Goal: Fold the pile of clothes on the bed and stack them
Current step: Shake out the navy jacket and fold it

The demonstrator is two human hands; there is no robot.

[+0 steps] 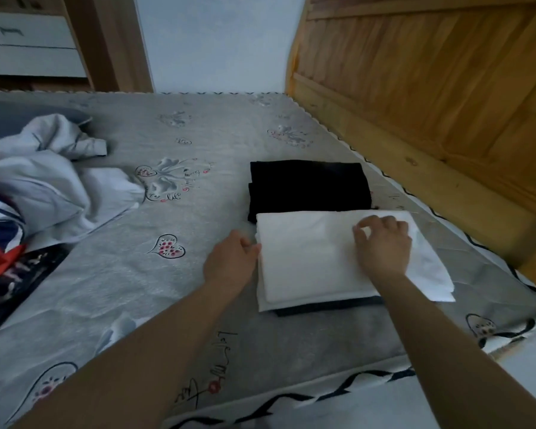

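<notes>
While both forearms reach out over the bed (198, 131), a folded white garment (310, 258) lies as a soft, smooth rectangle near the wooden headboard (430, 97), resting on a dark folded piece (325, 308) whose edge peeps out along its near side; the left hand (229, 261) touches the white garment's left edge with fingers curled against the cloth, though whether it actually pinches the fabric is hard to make out; the right hand (382, 246) rests on top towards the right, fingers bent and the fingertips lifted a little, seemingly plucking at the surface; a loose flap of the white cloth trails off to the right. Just beyond it, touching its far edge, sits a folded black garment (310, 187), matt and squared off. Well apart on the left lies the unfolded pile (53, 184): crumpled pale grey-white cloth, with a navy, white and red piece (0, 236) at the frame's edge. The grey sheet bears printed hearts, bows and cursive script; one scrawl near a bow may read "love", too blurred to be sure.
</notes>
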